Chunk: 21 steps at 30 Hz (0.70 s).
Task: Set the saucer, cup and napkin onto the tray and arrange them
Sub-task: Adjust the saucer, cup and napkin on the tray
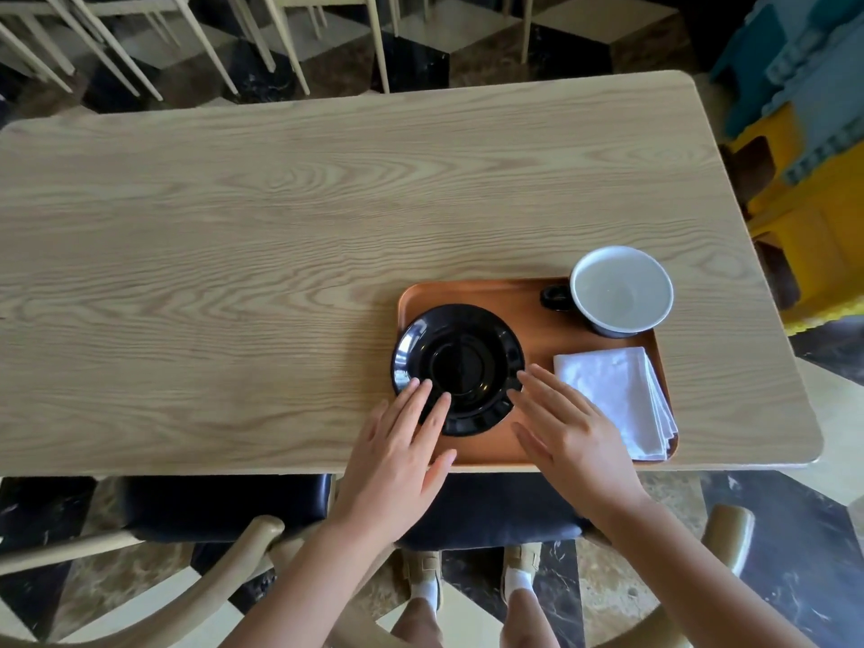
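Note:
A black glossy saucer (460, 362) lies on the left part of an orange-brown tray (537, 339), its left rim overhanging the tray edge. A cup (619, 292), dark outside and white inside, stands at the tray's far right corner with its handle pointing left. A folded white napkin (617, 397) lies on the tray's right side. My left hand (397, 453) rests its fingertips on the saucer's near-left rim, fingers spread. My right hand (568, 434) touches the saucer's near-right rim with its fingertips, fingers apart, beside the napkin.
The tray sits near the front right edge of a light wooden table (280, 254). A dark-cushioned chair (224, 507) stands under the near edge. Pale chair legs (210, 39) stand beyond the far edge, and blue and yellow foam blocks (813, 133) are at the right.

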{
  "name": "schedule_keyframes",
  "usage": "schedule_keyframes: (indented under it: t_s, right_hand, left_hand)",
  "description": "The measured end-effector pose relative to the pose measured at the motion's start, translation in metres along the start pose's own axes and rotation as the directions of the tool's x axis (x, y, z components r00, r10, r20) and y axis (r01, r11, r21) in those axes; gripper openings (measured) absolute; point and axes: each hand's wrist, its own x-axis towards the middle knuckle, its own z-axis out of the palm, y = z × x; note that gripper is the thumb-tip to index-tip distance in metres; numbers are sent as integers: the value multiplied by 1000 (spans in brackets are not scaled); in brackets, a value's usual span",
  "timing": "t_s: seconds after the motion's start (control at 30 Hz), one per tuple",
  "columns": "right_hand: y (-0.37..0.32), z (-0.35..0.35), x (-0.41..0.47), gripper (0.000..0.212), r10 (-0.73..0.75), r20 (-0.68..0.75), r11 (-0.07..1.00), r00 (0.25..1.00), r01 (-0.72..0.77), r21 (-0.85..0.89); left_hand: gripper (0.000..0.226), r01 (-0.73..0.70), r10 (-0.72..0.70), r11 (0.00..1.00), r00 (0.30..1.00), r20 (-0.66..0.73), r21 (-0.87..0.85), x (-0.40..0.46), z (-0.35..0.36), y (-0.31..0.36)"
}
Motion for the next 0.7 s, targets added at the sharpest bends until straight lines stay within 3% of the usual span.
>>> schedule_keyframes:
  t_s: [0.1,0.23,0.37,0.5,0.63,0.7]
  right_hand:
    - [23,-24,12,26,62,-137,998,989,-65,-21]
    - [71,-57,38,40,339,-167,936,926,-351,-43]
    - [109,-73,59,55,561,-18,828,828,-561,-1]
    - [128,-71,66,45,647,90,744,758,-652,142]
    - [130,-71,68,30,681,128,685,721,-689,234]
    - [131,-71,69,29,694,124,660,709,-695,284]
  left_hand:
    - [52,-51,50,999,992,-115,-3,40,-15,16]
    - [56,-1,-25,992,978,-206,-124,111,-27,43]
    - [54,64,-67,970,998,-6,-235,171,-26,77]
    - [29,204,-189,904,979,78,-375,195,-18,85]
    - [22,389,-335,719,920,203,-577,204,-19,83]
    - [38,464,-387,594,881,273,-657,209,-18,80]
